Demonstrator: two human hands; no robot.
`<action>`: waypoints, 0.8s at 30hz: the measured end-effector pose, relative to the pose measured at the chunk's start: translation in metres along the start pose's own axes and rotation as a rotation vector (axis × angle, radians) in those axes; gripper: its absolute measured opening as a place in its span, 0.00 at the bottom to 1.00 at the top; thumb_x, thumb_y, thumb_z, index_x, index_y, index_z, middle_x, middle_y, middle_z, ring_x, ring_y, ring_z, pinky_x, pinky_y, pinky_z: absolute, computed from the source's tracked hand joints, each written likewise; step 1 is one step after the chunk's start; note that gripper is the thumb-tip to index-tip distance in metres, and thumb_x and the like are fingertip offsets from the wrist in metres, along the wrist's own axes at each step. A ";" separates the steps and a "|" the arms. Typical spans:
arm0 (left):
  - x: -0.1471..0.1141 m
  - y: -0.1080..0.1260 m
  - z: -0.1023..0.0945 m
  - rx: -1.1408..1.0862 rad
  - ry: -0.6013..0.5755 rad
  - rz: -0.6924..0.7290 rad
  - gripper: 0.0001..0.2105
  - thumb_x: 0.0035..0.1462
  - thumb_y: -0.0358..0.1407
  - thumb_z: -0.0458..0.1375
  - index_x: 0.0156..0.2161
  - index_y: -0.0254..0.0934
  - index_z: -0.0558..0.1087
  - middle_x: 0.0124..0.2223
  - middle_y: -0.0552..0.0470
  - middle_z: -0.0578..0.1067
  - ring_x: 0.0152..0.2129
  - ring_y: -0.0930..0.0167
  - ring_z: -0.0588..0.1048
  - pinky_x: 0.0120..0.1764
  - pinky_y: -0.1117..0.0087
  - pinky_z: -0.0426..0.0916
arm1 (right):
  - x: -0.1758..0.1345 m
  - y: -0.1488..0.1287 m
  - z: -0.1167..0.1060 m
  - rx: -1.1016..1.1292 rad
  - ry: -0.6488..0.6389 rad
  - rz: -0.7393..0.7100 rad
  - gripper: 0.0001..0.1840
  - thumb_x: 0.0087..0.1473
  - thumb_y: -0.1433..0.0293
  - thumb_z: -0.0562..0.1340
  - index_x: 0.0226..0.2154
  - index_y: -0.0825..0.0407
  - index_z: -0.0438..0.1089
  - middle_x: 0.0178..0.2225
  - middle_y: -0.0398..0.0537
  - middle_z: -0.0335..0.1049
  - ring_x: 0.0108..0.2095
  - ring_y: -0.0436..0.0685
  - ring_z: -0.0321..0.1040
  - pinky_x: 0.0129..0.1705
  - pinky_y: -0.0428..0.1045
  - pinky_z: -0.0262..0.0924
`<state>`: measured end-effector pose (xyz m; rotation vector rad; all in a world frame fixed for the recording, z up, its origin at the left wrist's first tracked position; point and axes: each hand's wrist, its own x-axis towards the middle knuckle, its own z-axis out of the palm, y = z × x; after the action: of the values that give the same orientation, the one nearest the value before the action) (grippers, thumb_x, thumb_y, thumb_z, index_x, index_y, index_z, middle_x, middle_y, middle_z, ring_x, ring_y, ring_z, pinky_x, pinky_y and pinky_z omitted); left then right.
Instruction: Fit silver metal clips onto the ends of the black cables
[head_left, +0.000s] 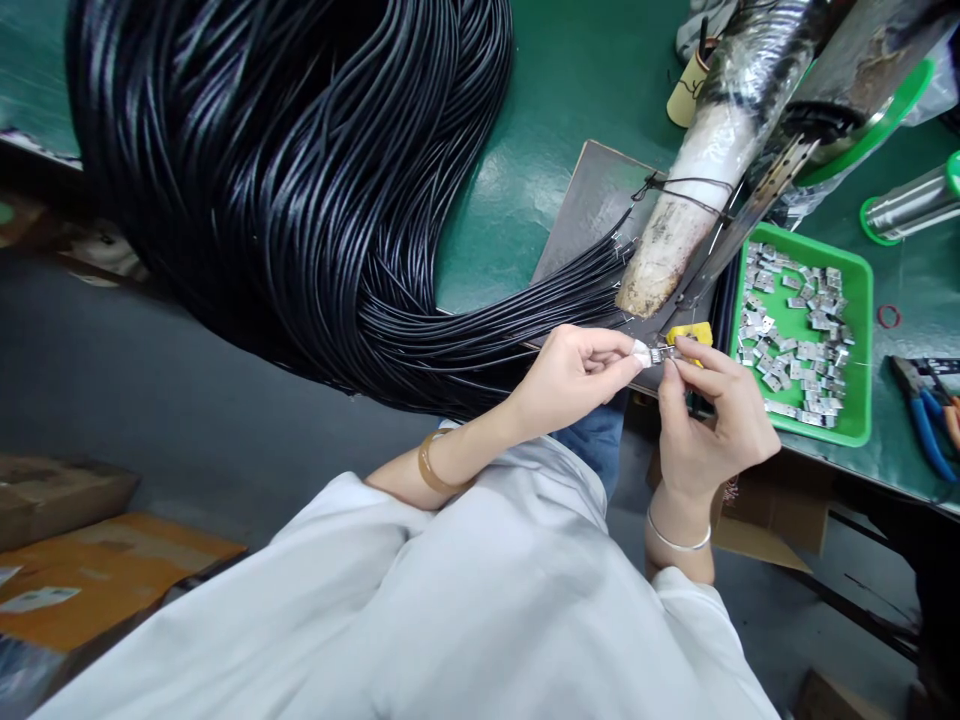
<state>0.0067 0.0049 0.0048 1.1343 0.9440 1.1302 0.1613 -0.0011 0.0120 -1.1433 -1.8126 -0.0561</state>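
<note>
A small silvery metal connector (pixel 658 354) sits between the fingertips of both hands, in front of the table edge. My left hand (pixel 574 372) pinches its left end, where something white shows at the fingertips. With thumb and fingers closed, my right hand (pixel 709 405) grips the right end. Just behind the fingers is a yellow block (pixel 690 333). A thick bundle of black cables (pixel 480 335) runs along the table behind my left hand, its stripped ends lying on a grey board (pixel 600 195).
A green tray (pixel 865 340) holding many small metal connector shells stands to the right. Pliers (pixel 926 410) lie at the far right, near a red ring (pixel 889 316). A film-wrapped white tube (pixel 690 190) and solder spools, one silvery (pixel 911 205), occupy the back right. Cardboard boxes (pixel 67 500) are at lower left.
</note>
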 end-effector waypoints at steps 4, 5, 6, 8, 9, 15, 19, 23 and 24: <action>0.005 -0.003 0.001 -0.021 0.077 0.016 0.09 0.57 0.36 0.60 0.30 0.31 0.76 0.25 0.54 0.70 0.21 0.80 0.64 0.25 0.78 0.59 | -0.001 -0.002 0.000 0.025 -0.033 0.003 0.08 0.52 0.77 0.67 0.35 0.50 0.72 0.42 0.45 0.79 0.42 0.55 0.79 0.42 0.51 0.75; 0.006 -0.004 0.002 -0.005 0.091 0.020 0.10 0.58 0.36 0.59 0.30 0.31 0.75 0.25 0.55 0.69 0.21 0.80 0.63 0.25 0.78 0.59 | -0.001 -0.002 0.000 0.029 -0.035 0.009 0.08 0.52 0.77 0.67 0.34 0.50 0.72 0.42 0.45 0.79 0.42 0.55 0.78 0.41 0.50 0.75; 0.006 -0.005 0.002 0.012 0.099 0.027 0.10 0.58 0.36 0.59 0.29 0.31 0.74 0.24 0.55 0.68 0.21 0.80 0.63 0.25 0.78 0.59 | -0.002 -0.002 0.001 0.033 -0.035 0.018 0.08 0.52 0.77 0.67 0.34 0.50 0.72 0.42 0.45 0.79 0.41 0.55 0.78 0.40 0.50 0.75; 0.006 -0.007 0.003 0.037 0.110 0.045 0.10 0.58 0.36 0.58 0.29 0.31 0.73 0.24 0.56 0.67 0.21 0.80 0.62 0.25 0.78 0.58 | -0.002 -0.002 0.002 0.041 -0.040 0.040 0.08 0.52 0.77 0.67 0.34 0.50 0.72 0.42 0.45 0.79 0.41 0.54 0.78 0.37 0.48 0.75; 0.006 -0.007 0.004 0.046 0.115 0.054 0.10 0.58 0.35 0.58 0.29 0.32 0.73 0.24 0.56 0.66 0.21 0.80 0.61 0.25 0.78 0.57 | -0.001 -0.001 0.003 0.044 -0.041 0.048 0.08 0.52 0.77 0.67 0.34 0.51 0.73 0.42 0.46 0.79 0.41 0.53 0.78 0.36 0.48 0.75; 0.006 -0.004 0.007 0.105 0.169 0.111 0.08 0.58 0.36 0.59 0.31 0.32 0.74 0.22 0.57 0.62 0.19 0.80 0.57 0.23 0.76 0.52 | 0.004 -0.003 0.001 0.036 -0.047 0.035 0.08 0.51 0.77 0.68 0.35 0.50 0.74 0.43 0.47 0.79 0.42 0.55 0.78 0.38 0.49 0.76; 0.004 -0.003 0.006 0.099 0.156 0.102 0.08 0.58 0.35 0.58 0.31 0.32 0.74 0.22 0.57 0.62 0.19 0.80 0.57 0.23 0.76 0.51 | 0.001 -0.004 0.000 0.065 -0.042 0.021 0.09 0.50 0.77 0.69 0.33 0.50 0.72 0.44 0.47 0.79 0.42 0.55 0.78 0.42 0.51 0.77; 0.003 -0.004 0.004 0.119 0.139 0.067 0.08 0.57 0.34 0.58 0.29 0.33 0.72 0.21 0.59 0.58 0.19 0.81 0.54 0.22 0.75 0.48 | -0.005 -0.001 -0.001 0.059 -0.055 -0.006 0.09 0.50 0.76 0.68 0.34 0.49 0.70 0.43 0.46 0.79 0.42 0.55 0.79 0.45 0.52 0.76; 0.002 -0.003 0.004 0.129 0.136 0.060 0.08 0.57 0.34 0.58 0.28 0.33 0.72 0.21 0.59 0.57 0.19 0.81 0.53 0.22 0.75 0.47 | -0.005 0.000 -0.001 0.057 -0.065 -0.009 0.09 0.51 0.77 0.68 0.35 0.49 0.70 0.43 0.45 0.79 0.42 0.55 0.79 0.45 0.52 0.76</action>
<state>0.0115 0.0064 0.0025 1.2079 1.1078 1.2216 0.1629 -0.0051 0.0089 -1.1084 -1.8654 0.0274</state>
